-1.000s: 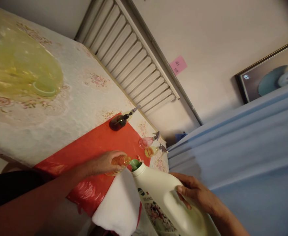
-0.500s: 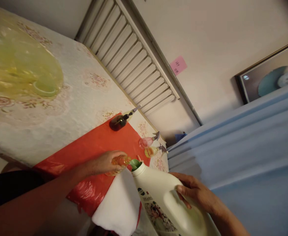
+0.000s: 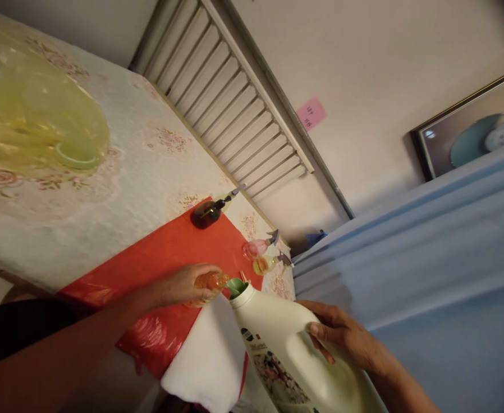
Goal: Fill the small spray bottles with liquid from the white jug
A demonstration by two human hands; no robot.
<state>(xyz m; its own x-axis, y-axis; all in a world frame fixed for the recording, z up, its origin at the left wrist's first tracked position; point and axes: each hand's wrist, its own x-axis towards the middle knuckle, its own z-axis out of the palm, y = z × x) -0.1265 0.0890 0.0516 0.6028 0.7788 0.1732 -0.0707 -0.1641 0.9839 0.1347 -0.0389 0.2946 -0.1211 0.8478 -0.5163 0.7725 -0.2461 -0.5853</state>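
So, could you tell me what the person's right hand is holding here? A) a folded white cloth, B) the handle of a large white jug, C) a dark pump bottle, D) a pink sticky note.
B: the right hand grips the handle of the large white jug, tilted toward the small orange bottle in the left hand.

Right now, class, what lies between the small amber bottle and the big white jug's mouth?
A green funnel, seen in the head view, touching both.

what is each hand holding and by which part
The left hand wraps the body of a small amber bottle. The right hand grips the handle of a tilted white jug.
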